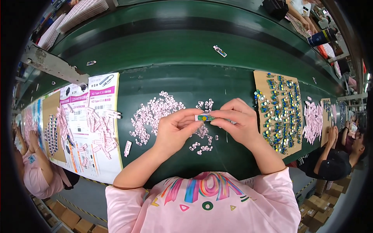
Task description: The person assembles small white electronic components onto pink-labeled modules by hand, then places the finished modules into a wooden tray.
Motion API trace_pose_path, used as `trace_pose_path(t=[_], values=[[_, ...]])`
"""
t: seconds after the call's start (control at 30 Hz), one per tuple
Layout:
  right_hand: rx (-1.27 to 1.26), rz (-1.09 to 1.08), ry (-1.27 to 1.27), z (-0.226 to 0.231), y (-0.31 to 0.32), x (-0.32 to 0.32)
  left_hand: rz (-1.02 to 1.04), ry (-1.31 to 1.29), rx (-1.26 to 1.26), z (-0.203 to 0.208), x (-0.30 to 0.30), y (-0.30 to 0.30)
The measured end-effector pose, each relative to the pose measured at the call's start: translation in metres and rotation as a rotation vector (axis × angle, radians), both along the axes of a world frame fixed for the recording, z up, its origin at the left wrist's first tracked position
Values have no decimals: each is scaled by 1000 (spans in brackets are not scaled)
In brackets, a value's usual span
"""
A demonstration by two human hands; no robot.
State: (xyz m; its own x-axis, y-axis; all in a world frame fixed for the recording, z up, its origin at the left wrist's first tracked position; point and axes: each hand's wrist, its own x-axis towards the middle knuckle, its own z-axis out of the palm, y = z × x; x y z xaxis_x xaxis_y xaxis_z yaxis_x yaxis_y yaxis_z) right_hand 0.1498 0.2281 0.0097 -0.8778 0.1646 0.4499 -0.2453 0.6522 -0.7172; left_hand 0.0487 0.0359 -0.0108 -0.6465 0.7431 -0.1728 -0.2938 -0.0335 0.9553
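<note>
Both hands meet over the green work surface. My left hand (176, 128) pinches one end of a small pale plastic shell with a green circuit board (204, 118) in it, which has a round yellow part. My right hand (239, 118) pinches the other end between thumb and forefinger. Below and left of my hands spreads a loose pile of small pink plastic pieces (153, 114), and a few more pieces (201, 148) lie closer to me. One longer pink shell (128, 148) rests alone left of my left forearm.
On the right a cardboard sheet (299, 145) bears rows of circuit boards, with pink shells (312, 122) beyond. Printed sheets (103, 85) holding pink shells lie left. A conveyor belt (163, 48) runs behind, carrying a unit (220, 51). Co-workers (338, 159) sit either side. A metal bar (54, 62) juts in.
</note>
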Motion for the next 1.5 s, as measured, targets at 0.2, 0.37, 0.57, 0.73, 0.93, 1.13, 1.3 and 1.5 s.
trace_pose_path(t=[0.2, 0.37, 0.57, 0.73, 0.93, 1.13, 1.3, 1.5], values=[[51, -22, 56, -3, 0, 0, -5, -15, -22, 1, 0, 2], [58, -26, 76, -5, 1, 1, -8, -25, -6, 0, 1, 4], [146, -57, 85, -11, 2, 0, 28, -71, 30, 4, 3, 6], [136, -61, 54, -13, -1, 0, 61, -175, 16, 3, 1, 6], [-398, -25, -241, -18, -7, -1, 57, -119, -40, -3, -4, 7], [-504, -79, -284, -28, -9, -12, -118, 71, -132, 5, -23, 18], [-321, -178, -191, -20, 1, -19, 25, 379, -191, -14, -62, 43], [437, 83, -278, -8, 25, 21, 337, 740, -684, -25, -216, 10]])
